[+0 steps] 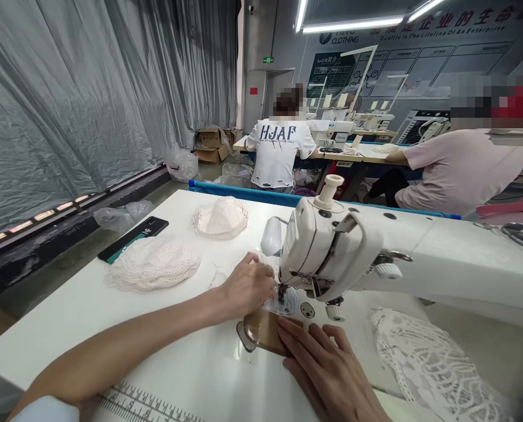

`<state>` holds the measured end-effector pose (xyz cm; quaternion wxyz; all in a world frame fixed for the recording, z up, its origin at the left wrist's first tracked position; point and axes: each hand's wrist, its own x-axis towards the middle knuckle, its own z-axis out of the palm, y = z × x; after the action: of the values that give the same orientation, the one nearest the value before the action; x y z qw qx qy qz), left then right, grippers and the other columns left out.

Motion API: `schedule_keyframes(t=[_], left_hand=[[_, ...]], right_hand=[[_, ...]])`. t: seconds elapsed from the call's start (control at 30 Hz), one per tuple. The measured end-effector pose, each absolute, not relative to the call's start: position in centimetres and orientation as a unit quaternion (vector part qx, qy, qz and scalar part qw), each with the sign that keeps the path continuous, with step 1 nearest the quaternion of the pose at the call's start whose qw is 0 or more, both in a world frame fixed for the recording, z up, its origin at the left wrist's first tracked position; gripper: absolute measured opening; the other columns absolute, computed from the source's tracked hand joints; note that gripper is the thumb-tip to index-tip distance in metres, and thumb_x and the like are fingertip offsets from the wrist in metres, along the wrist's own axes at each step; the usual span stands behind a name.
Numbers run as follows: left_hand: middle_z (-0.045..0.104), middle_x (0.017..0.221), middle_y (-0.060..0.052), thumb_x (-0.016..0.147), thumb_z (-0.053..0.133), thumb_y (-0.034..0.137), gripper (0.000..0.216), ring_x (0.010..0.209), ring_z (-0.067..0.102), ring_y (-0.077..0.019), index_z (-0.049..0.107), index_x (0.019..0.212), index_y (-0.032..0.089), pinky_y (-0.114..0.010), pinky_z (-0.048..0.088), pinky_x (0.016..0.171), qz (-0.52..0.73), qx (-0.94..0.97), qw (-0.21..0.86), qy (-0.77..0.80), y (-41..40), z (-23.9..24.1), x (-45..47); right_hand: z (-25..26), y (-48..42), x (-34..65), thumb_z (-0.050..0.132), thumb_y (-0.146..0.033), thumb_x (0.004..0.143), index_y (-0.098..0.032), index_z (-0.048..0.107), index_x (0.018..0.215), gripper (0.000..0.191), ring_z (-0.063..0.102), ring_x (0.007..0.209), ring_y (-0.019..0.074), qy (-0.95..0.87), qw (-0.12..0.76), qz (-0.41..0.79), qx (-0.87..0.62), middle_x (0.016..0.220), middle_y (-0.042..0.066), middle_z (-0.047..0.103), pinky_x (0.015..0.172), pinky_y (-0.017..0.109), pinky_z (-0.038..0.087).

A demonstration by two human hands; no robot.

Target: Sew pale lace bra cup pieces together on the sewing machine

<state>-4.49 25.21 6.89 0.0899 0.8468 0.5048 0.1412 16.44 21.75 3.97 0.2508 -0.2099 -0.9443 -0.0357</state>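
My left hand [246, 288] reaches to the needle area of a white sewing machine [331, 240], its fingers curled together at the presser foot; what they pinch is hidden. My right hand [327, 369] lies flat with fingers stretched out on the white table [191, 375], its fingertips touching a brown flat piece [263, 333] just in front of the needle plate. A small white lace piece [287, 300] sits under the needle.
A stack of white lace pieces [153, 265] and a pink lace cup shape [221, 218] lie at the far left of the table, beside a black phone [133, 237]. White lace fabric [432, 366] hangs at the right. Two people sit at sewing stations behind.
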Motion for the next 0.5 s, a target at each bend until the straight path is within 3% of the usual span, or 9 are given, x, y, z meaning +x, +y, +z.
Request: schedule_keyframes(t=[0.13, 0.27, 0.4, 0.5], left_hand=[[0.060, 0.074, -0.002, 0.081, 0.050, 0.009, 0.015, 0.062, 0.051, -0.0119, 0.061, 0.072, 0.012, -0.030, 0.039, 0.071, 0.131, 0.815, 0.132, 0.548, 28.3, 8.1, -4.5], [0.056, 0.067, -0.001, 0.070, 0.059, 0.010, 0.005, 0.059, 0.049, -0.0132, 0.062, 0.074, 0.012, -0.025, 0.035, 0.055, 0.117, 0.786, 0.186, 0.577, 27.4, 9.0, -5.1], [0.052, 0.063, 0.001, 0.077, 0.058, 0.032, 0.019, 0.058, 0.048, -0.0115, 0.062, 0.076, 0.013, -0.022, 0.034, 0.052, 0.125, 0.762, 0.277, 0.572, 21.5, 9.7, -5.5], [0.054, 0.074, -0.001, 0.079, 0.056, 0.037, 0.026, 0.065, 0.048, -0.0112, 0.061, 0.087, 0.012, -0.022, 0.037, 0.057, 0.261, 0.641, 0.472, 0.546, 16.1, 10.4, -5.3]], right_hand=[[4.4, 21.7, 16.0, 0.045, -0.018, 0.091, -0.017, 0.058, 0.114, 0.027, 0.059, 0.087, 0.0194, -0.937, 0.274, -0.011, -0.214, 0.113, 0.009, 0.065, 0.074, 0.033, 0.038], [4.5, 21.8, 16.2, 0.047, -0.024, 0.090, -0.021, 0.054, 0.116, 0.027, 0.059, 0.091, 0.0210, -0.925, 0.263, 0.075, -0.263, 0.112, 0.009, 0.063, 0.074, 0.034, 0.043], [5.4, 20.8, 15.7, 0.054, -0.042, 0.084, -0.022, 0.043, 0.123, 0.046, 0.056, 0.098, 0.0242, -0.840, 0.285, 0.292, -0.358, 0.113, 0.011, 0.056, 0.075, 0.035, 0.048], [6.6, 18.9, 14.7, 0.059, -0.047, 0.079, -0.020, 0.049, 0.111, 0.044, 0.055, 0.089, 0.0208, -0.776, 0.255, 0.478, -0.322, 0.099, 0.007, 0.056, 0.069, 0.030, 0.046]])
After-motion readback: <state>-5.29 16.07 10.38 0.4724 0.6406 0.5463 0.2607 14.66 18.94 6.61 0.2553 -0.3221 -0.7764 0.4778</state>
